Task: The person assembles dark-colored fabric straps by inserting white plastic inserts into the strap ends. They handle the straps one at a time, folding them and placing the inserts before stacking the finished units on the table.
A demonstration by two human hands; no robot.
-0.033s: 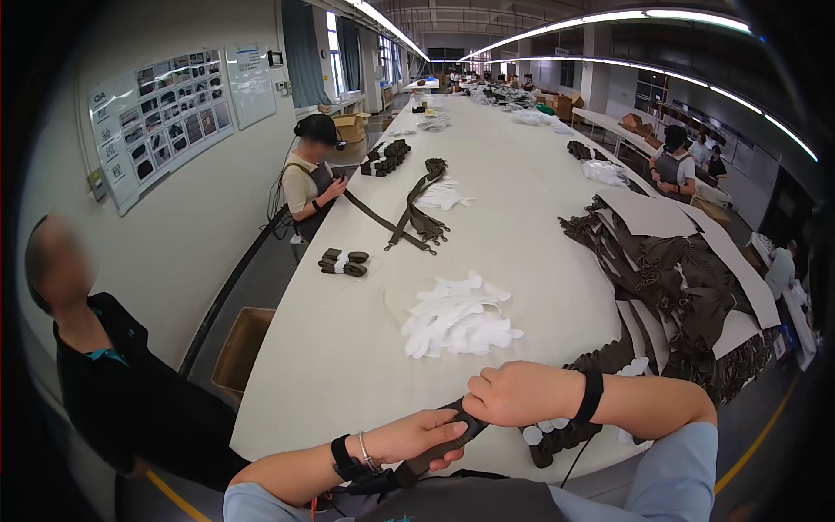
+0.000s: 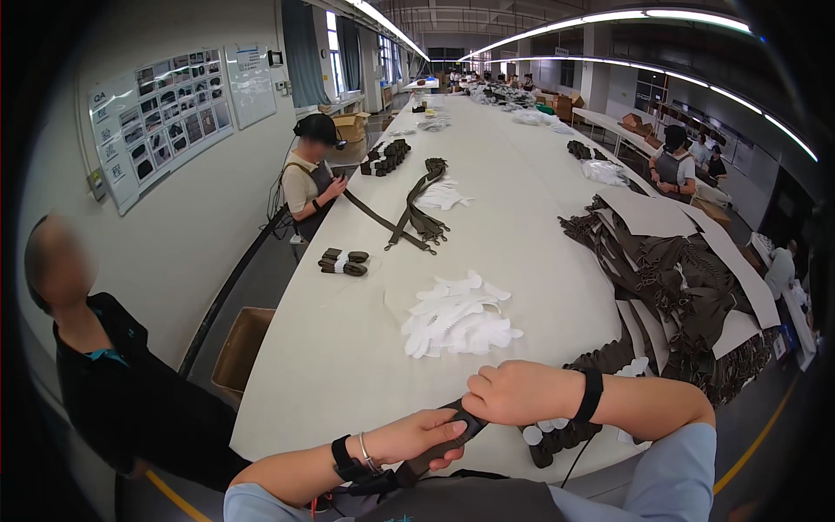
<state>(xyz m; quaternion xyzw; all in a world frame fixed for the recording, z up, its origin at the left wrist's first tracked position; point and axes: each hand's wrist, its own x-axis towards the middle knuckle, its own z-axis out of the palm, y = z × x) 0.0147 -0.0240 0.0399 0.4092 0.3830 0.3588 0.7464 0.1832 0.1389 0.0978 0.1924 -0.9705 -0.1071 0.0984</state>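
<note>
A dark brown webbing strap [image 2: 428,457] runs slantwise close to my body at the near edge of the table. My left hand [image 2: 419,437] is closed round it, thumb on top. Just to the right, my right hand [image 2: 519,393] bends over the strap's upper end, fingers closed and partly hidden behind the hand. Beyond my hands lies a loose pile of white strips [image 2: 459,317]. Beside my right forearm sit rolled dark straps [image 2: 557,439] with white bands, partly covered by the arm.
A heap of dark straps with metal hooks [image 2: 674,278] covers the table's right side. Two banded strap rolls [image 2: 343,263] lie at left. A co-worker [image 2: 315,174] handles a strap farther along the left edge. Another person [image 2: 113,374] stands at near left, by a cardboard box [image 2: 243,348].
</note>
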